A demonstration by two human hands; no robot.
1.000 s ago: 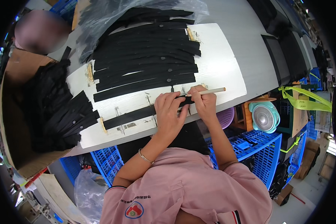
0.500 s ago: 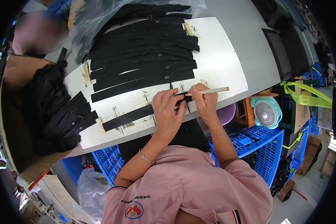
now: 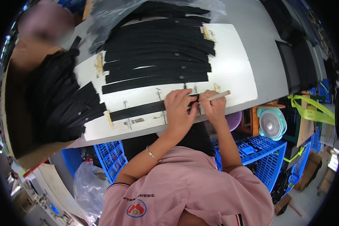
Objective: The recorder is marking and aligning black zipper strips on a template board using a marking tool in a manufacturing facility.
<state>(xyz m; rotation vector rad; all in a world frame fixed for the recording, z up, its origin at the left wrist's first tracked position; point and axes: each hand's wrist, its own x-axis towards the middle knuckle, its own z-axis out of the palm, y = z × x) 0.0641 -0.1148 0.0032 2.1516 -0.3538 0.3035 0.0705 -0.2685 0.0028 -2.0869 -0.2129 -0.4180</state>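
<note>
A long black fabric strip (image 3: 139, 111) lies nearly flat across the near part of a white board (image 3: 235, 60). My left hand (image 3: 179, 112) presses on it near its right end, fingers curled and thumb tucked below them. Beside it, my right hand (image 3: 214, 110) is closed round a slim white pen (image 3: 219, 95), whose rear end points up to the right. Its tip is hidden by my fingers at the strip. Farther up the board, many similar black strips (image 3: 158, 60) lie side by side, several with small grey dots near their right ends.
A cardboard box (image 3: 14, 98) full of black strips stands at the left. Clear plastic film (image 3: 101, 20) lies at the back. Small wooden blocks (image 3: 109, 118) sit on the board. Below the table's right edge are a teal fan (image 3: 272, 124) and blue crates (image 3: 265, 165).
The whole view has shifted, so the board sits farther right. My right hand has come slightly nearer to me along the strip's end, and the pen slants more. My left hand stays on the strip.
</note>
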